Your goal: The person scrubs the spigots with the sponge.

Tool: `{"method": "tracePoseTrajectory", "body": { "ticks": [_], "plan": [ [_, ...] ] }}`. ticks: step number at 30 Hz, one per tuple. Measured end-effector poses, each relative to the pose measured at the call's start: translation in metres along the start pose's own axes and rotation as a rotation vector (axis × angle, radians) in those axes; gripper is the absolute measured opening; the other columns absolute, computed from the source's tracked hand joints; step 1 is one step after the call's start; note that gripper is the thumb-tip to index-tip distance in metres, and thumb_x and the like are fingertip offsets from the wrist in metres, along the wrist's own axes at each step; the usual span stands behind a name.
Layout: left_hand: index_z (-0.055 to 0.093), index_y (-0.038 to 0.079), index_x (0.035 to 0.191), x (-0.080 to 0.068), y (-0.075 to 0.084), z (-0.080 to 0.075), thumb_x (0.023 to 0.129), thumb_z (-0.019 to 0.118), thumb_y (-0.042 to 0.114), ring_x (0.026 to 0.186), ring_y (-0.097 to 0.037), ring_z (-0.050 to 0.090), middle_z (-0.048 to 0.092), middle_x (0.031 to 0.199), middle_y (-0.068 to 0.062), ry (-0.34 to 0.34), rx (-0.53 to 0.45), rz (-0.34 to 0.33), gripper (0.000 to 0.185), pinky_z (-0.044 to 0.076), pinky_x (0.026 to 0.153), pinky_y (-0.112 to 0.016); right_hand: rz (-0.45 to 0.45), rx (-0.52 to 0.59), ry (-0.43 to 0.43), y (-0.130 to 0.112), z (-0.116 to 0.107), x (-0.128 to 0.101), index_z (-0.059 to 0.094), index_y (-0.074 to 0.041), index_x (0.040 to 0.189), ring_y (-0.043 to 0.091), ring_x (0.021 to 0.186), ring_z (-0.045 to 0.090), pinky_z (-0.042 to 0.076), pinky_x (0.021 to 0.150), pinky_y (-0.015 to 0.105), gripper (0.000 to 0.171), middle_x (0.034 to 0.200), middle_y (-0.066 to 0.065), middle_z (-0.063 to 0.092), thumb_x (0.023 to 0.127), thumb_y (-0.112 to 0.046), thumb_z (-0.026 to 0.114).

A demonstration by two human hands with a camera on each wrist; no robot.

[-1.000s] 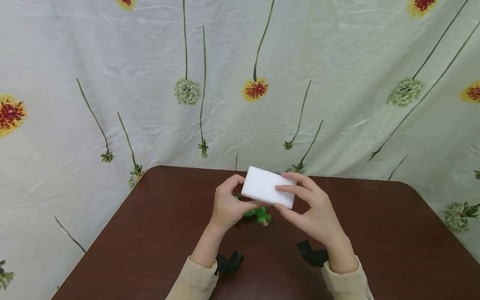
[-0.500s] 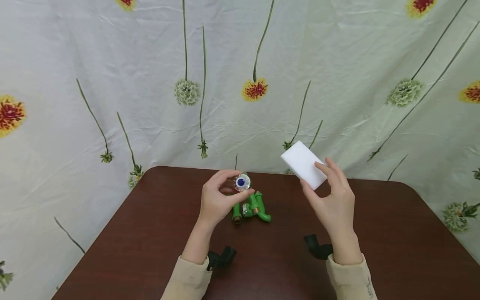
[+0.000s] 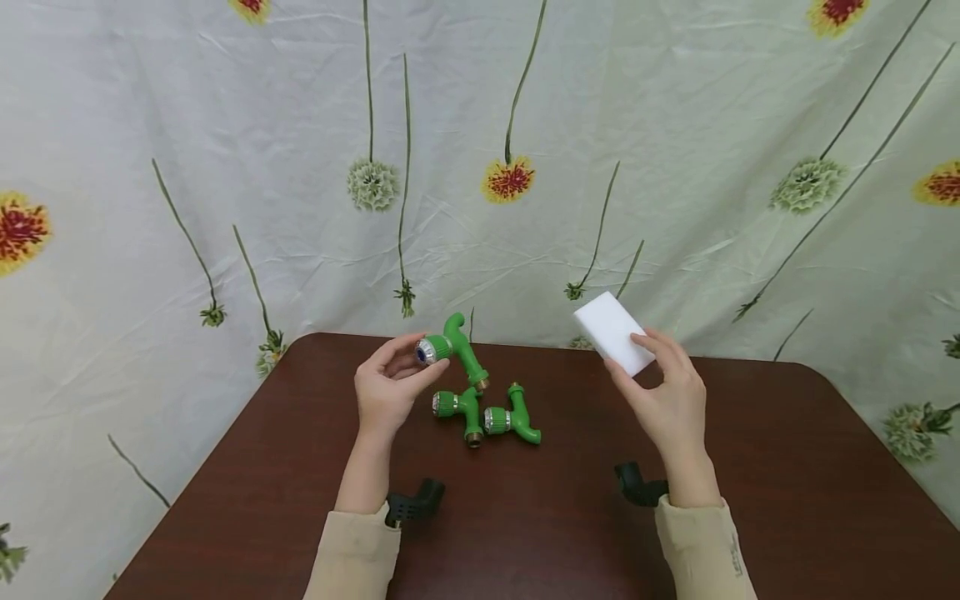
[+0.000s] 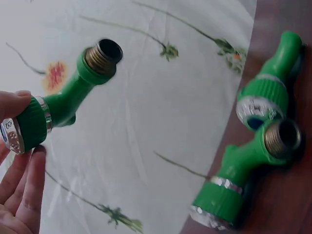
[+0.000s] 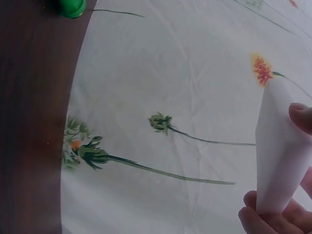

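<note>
So the left hand [image 3: 387,390] is pinching a green plastic faucet [image 3: 452,350] by its ribbed knob end, thumb and fingertips curled round the chrome-trimmed cap with the blue dot, and it's lifted clear off the counter [image 3: 750,467] with the spout end pointing up and back toward the curtain. In the left wrist view you can see the held faucet's brass threaded opening aimed away from the palm, fingers mostly relaxed below the knob. Two more green faucets are lying on the dark brown counter just below and to the right of that hand: the nearer faucet [image 3: 459,410] and the other faucet [image 3: 513,422], side by side and close to touching, though I can't tell for sure that they make contact. Over on the other side, the right hand [image 3: 670,400] has a white foam sponge block [image 3: 612,332], held up in the air, tilted, with the thumb on one face and the fingers wrapped on the other, so that grip is a pinch across its thin side; the right wrist view shows the block edge-on against the curtain. Both hands are well apart. Behind everything hangs a pale floral curtain [image 3: 225,125], and both arms are in beige sleeves [image 3: 352,558].
</note>
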State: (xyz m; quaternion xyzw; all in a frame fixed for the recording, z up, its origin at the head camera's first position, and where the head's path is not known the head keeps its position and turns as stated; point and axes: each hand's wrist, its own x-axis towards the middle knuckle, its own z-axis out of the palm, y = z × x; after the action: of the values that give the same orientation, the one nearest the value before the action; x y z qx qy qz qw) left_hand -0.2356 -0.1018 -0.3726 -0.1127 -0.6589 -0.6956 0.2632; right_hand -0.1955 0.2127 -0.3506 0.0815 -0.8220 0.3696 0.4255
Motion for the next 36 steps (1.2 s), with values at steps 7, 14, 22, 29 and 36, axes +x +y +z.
{"method": "tracePoseTrajectory", "body": {
  "ticks": [7,14,22,29,36],
  "plan": [
    [0.067,0.001,0.112,0.004,-0.018,-0.023,0.072,0.081,0.003,0.081,-0.009,0.064,0.066,0.092,0.008,0.052,0.053,-0.176,0.043,0.052,0.066,-0.019,0.109,-0.009,-0.104,0.015,0.007,-0.003,0.067,-0.002,0.11,0.03,0.109,0.055,0.046,0.077,0.04,0.043,0.121,0.014,0.059,0.071,-0.015,0.083],
    [0.06,0.0,0.123,0.003,-0.032,-0.051,0.076,0.079,0.008,0.089,-0.01,0.063,0.065,0.097,0.007,-0.037,0.1,-0.335,0.051,0.051,0.073,-0.019,0.237,-0.041,-0.215,0.029,0.012,-0.008,0.066,-0.005,0.113,0.027,0.096,0.058,0.046,0.071,0.037,0.044,0.119,0.013,0.061,0.076,-0.023,0.08],
    [0.057,0.003,0.127,-0.001,-0.047,-0.07,0.078,0.079,0.017,0.087,-0.002,0.063,0.065,0.106,0.001,-0.111,0.172,-0.482,0.055,0.047,0.081,-0.017,0.305,-0.075,-0.403,0.042,0.017,-0.014,0.061,-0.006,0.121,0.03,0.11,0.051,0.044,0.08,0.043,0.05,0.128,0.014,0.054,0.081,-0.032,0.074],
    [0.056,0.003,0.129,0.0,-0.062,-0.08,0.078,0.079,0.02,0.089,0.0,0.062,0.061,0.12,-0.009,-0.151,0.206,-0.54,0.058,0.046,0.082,-0.016,0.363,-0.066,-0.435,0.056,0.024,-0.021,0.06,-0.004,0.121,0.033,0.107,0.052,0.046,0.083,0.045,0.05,0.127,0.017,0.054,0.079,-0.027,0.076],
    [0.055,0.0,0.13,0.0,-0.069,-0.086,0.079,0.078,0.016,0.087,0.0,0.061,0.061,0.119,-0.01,-0.201,0.227,-0.582,0.058,0.049,0.077,-0.017,0.409,-0.06,-0.495,0.069,0.03,-0.027,0.058,-0.001,0.123,0.034,0.108,0.053,0.046,0.085,0.047,0.054,0.128,0.02,0.053,0.08,-0.027,0.076]
  ]
}}
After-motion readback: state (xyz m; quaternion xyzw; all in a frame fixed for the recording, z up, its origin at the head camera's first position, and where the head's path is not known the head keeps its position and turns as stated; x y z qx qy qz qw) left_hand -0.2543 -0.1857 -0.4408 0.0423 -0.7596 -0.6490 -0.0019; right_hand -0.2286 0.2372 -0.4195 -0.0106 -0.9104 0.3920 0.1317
